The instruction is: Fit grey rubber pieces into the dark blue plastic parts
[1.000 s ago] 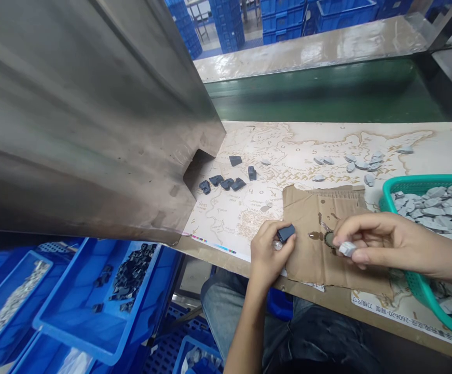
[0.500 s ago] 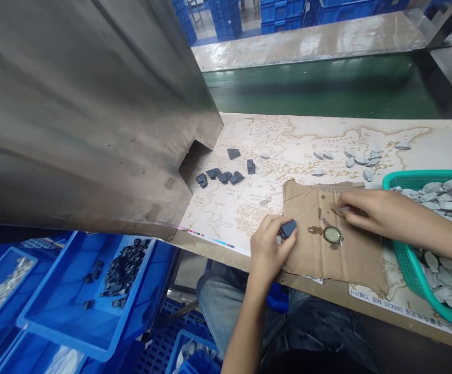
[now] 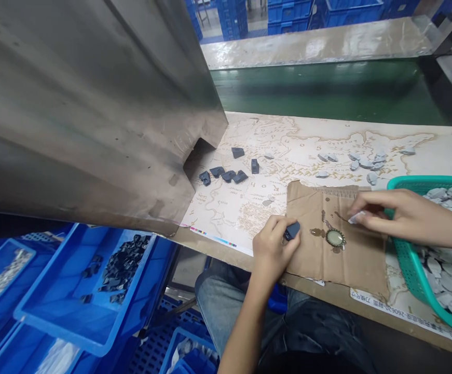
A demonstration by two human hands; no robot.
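Observation:
My left hand (image 3: 270, 244) grips a small dark blue-grey plastic part (image 3: 292, 230) at the left edge of a brown cardboard piece (image 3: 307, 259). My right hand (image 3: 381, 210) pinches a small pale grey piece (image 3: 357, 217) between thumb and fingers, above the right side of the cardboard. Between the hands, a round cap-like dish (image 3: 335, 237) with a crimped rim lies on the cardboard, with wet-looking stains around it. Several dark plastic parts (image 3: 229, 176) lie on the map-printed sheet to the left. Several pale grey pieces (image 3: 366, 163) are scattered behind the cardboard.
A green basket (image 3: 405, 259) full of pale grey pieces stands at the right. At the left rises a large metal panel (image 3: 93, 114) with a notch. Below it, a blue bin (image 3: 62, 322) holds dark parts. A green belt (image 3: 319, 88) runs behind the sheet.
My right hand has moved slightly right, away from the stained area, and the pale piece in it now shows more clearly. My left hand still holds the dark part. The view has shifted a little.

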